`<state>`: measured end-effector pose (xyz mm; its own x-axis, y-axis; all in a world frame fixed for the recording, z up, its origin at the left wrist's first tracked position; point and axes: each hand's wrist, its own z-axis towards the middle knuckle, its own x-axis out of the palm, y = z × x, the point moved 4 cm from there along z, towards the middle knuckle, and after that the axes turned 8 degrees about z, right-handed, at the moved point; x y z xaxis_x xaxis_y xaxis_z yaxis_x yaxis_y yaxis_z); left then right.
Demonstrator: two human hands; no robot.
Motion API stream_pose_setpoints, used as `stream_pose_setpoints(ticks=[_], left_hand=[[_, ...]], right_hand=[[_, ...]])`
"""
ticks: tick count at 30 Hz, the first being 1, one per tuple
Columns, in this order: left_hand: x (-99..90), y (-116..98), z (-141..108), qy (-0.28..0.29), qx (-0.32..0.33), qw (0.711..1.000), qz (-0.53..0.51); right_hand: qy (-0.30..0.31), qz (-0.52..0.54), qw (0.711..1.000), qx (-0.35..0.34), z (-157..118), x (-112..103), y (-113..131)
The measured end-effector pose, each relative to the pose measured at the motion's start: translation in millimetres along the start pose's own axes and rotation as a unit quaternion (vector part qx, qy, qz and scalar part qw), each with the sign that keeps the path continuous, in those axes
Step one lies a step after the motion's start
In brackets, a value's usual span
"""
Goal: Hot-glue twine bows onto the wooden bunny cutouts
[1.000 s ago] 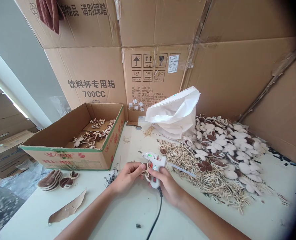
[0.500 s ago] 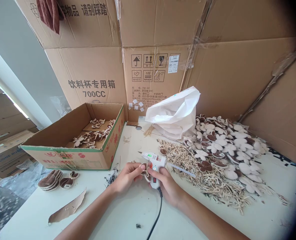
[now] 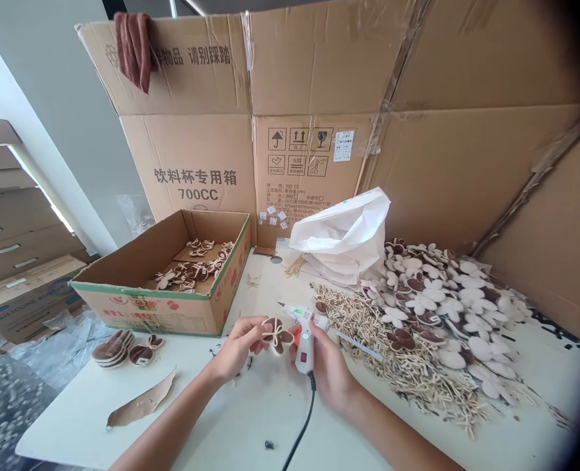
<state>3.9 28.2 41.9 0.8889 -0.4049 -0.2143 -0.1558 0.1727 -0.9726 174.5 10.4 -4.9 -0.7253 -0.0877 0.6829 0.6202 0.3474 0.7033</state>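
Note:
My left hand [image 3: 239, 348] pinches a brown felt flower [image 3: 283, 338] by its left side, with a cream cord bow across its front. In my right hand [image 3: 329, 366] is a white hot glue gun [image 3: 304, 354], its nozzle pointing up and left and a green light lit on its body. A clear glue stick [image 3: 358, 345] sticks out of the gun's back end. The flower is close beside the gun's orange trigger. From the handle a black cable [image 3: 303, 418] runs down the table.
Cord bows [image 3: 417, 369] lie heaped at right, before a pile of felt flowers [image 3: 449, 307]. A white bag [image 3: 341, 239] stands behind them. At left are a cardboard box [image 3: 159, 311] holding finished-looking flowers, stacked felt pieces [image 3: 112, 348] and a torn cardboard strip [image 3: 142, 400].
My right fingers have left the flower and wrap the glue gun alone. My left hand has drawn the flower slightly left, showing more of it. The camera view has tilted up.

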Motion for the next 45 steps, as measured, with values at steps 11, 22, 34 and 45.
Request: stream_pose_setpoints(ticks=[11,22,34,45], left_hand=[[-85.5,-115.3,-62.4,-0.333,0.167,0.907,0.199],[-179.5,-91.8,-66.6,-0.499,0.014,0.768,0.4],[-122.9,-102.2,-69.3,-0.515,0.182,0.708,0.448],[-60.4,-52.3,-71.8,-0.329,0.214,0.813,0.43]], right_hand=[[0.021,-0.048,0.998,-0.026,-4.0,5.7,-0.8],[0.006,-0.047,0.997,-0.06,-6.7,5.4,-4.7],[0.043,-0.116,0.99,-0.069,-4.8,12.8,-10.0],[0.058,-0.118,0.985,-0.111,-5.3,11.9,-17.2]])
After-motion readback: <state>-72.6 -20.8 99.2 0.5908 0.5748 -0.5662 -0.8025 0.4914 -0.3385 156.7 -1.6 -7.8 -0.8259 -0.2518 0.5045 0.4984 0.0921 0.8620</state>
